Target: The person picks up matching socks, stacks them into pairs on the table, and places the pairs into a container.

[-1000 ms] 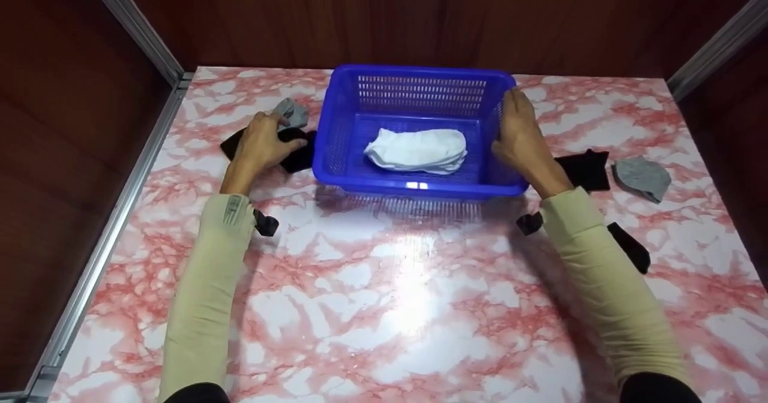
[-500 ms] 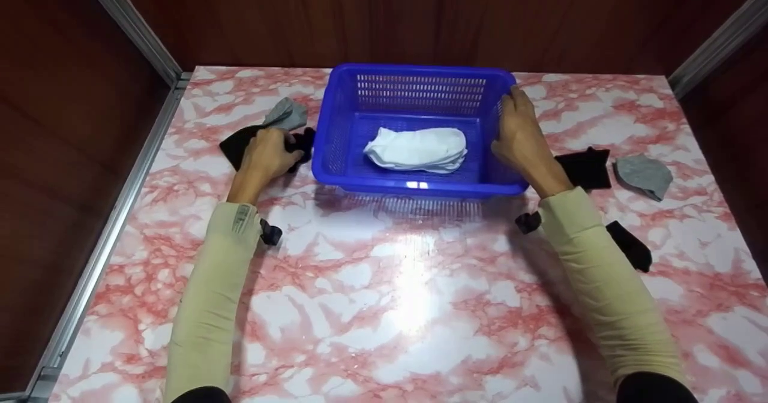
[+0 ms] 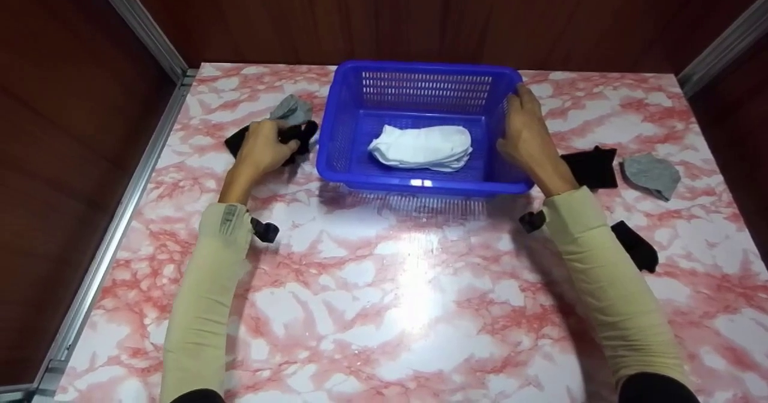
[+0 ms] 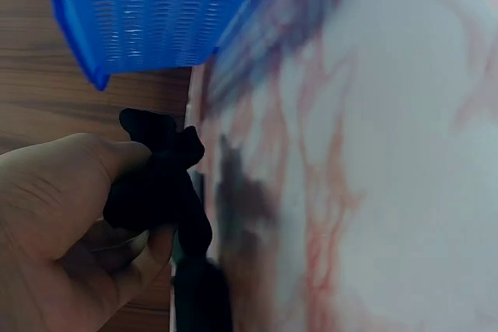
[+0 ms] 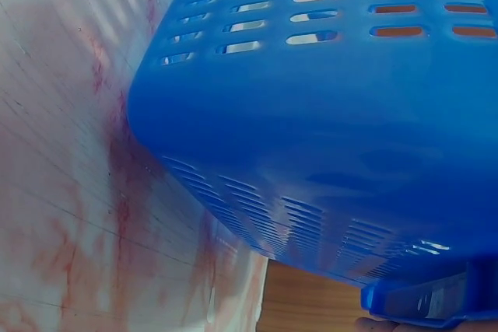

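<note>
My left hand (image 3: 258, 148) pinches a bunched black sock (image 4: 159, 188) between thumb and fingers, left of the blue plastic basket (image 3: 420, 185). In the left wrist view the sock is lifted above the marbled table. Another black sock (image 3: 235, 143) lies partly under that hand, and a grey sock (image 3: 293, 110) lies just behind it. Inside the basket rests a stack of white socks (image 3: 423, 146). My right hand (image 3: 528, 136) grips the basket's right rim; in the right wrist view only its fingertips (image 5: 389, 325) show, below the basket wall.
To the right of the basket lie a black sock (image 3: 594, 168), a grey sock (image 3: 651, 175) and another black sock (image 3: 636, 247). Dark wooden panels (image 3: 420, 19) stand behind and beside the marbled table (image 3: 372, 331), with metal rails (image 3: 141, 25) at the corners.
My left hand has closed on the black sock and raised it slightly. The right hand stays on the basket rim, and the basket has not moved on the table.
</note>
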Demonstrator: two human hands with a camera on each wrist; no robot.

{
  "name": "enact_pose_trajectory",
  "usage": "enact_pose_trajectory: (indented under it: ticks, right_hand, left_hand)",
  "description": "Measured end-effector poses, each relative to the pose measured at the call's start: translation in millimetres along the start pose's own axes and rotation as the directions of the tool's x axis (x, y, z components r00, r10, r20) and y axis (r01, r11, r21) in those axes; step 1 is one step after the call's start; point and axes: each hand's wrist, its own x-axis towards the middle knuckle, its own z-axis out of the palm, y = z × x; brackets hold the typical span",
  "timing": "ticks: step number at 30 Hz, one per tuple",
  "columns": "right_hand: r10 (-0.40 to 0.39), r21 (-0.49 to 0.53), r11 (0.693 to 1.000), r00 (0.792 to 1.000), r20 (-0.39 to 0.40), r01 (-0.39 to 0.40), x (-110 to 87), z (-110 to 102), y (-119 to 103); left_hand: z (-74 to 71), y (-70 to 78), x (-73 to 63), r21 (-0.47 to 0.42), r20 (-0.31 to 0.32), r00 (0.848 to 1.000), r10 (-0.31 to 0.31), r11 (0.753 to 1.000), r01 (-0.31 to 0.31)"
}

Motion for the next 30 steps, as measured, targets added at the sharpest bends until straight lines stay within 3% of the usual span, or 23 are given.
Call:
enact_pose_trajectory:
  ticks: [3,11,19,26,30]
  right_hand:
    - [0.003,0.004,1.000,1.000,-0.001,-0.003,-0.5,0,0]
    - [0.020,0.008,1.000,1.000,0.008,-0.020,-0.2,0,-1]
    - [-0.007,0.024,1.000,1.000,-0.020,0.007,-2.3,1,-1]
    - [0.009,0.020,1.000,1.000,-0.011,-0.009,-1.7,0,-2]
    - [0.002,0.023,1.000,1.000,-0.022,-0.001,-1.8,0,-1]
  left_hand:
    - [-7.1,3.4,-3.3,-0.036,-0.003,1.000,-0.005,0.999,0.005]
    - [-19.9,14.9,-19.2,-0.094,-0.082,0.997,0.016,0.995,-0.024]
    - [-26.8,44.5,-39.9,-0.116,-0.211,0.975,0.064,0.989,-0.090]
    - [-25.1,75.5,-60.6,-0.143,-0.189,0.971,0.147,0.974,-0.175]
    - [-19.8,89.7,-70.6,-0.146,-0.192,0.956,0.223,0.956,-0.253]
